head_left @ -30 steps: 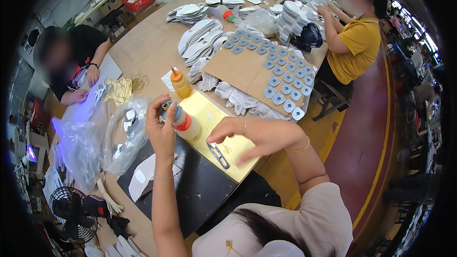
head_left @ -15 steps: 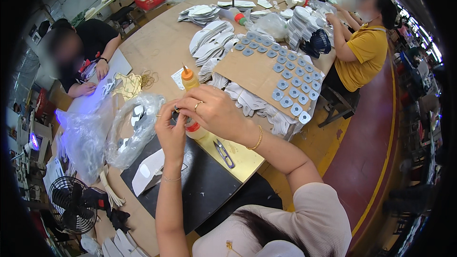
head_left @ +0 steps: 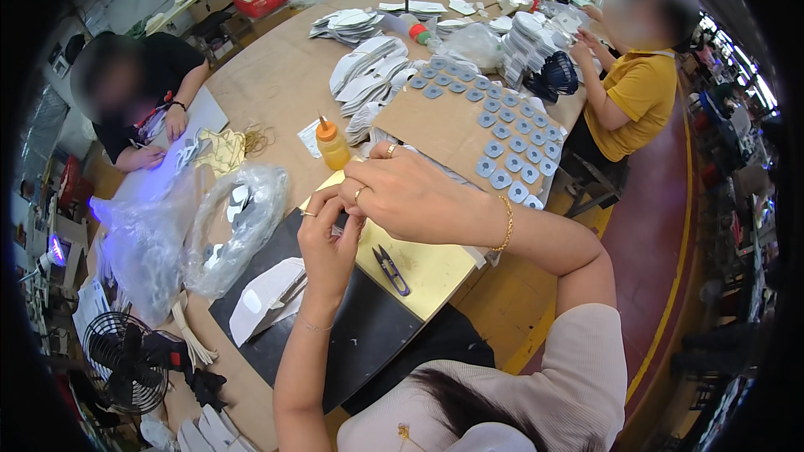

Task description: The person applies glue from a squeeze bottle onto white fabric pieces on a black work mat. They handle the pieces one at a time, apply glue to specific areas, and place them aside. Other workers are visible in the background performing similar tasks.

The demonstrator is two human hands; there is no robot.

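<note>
My left hand point(head_left: 325, 244) and my right hand point(head_left: 414, 197) meet above the table, fingertips pinched together. A small dark-grey piece shows between the fingers, mostly hidden, its kind unclear. Just beyond them stands a bottle of yellow liquid point(head_left: 333, 149) with an orange nozzle cap. Below my right hand, purple-handled thread snips point(head_left: 391, 272) lie on a yellow sheet point(head_left: 431, 264). Beside it is a black mat point(head_left: 356, 322), with a folded whitish piece point(head_left: 266, 301) left of my left forearm. Farther right, several blue-grey rounded squares point(head_left: 500, 130) lie in rows on brown cardboard point(head_left: 427, 121).
Clear plastic bags point(head_left: 222, 272) lie at the left, near a black fan point(head_left: 126, 360). Stacks of white cut pieces point(head_left: 368, 67) stand beyond the cardboard. Co-workers sit at the left in black point(head_left: 159, 75) and at the right in yellow point(head_left: 641, 92).
Both hands have moved right and slightly down, still pinched together. A white bottle with a red part, seen under the hands before, is now hidden behind them.
</note>
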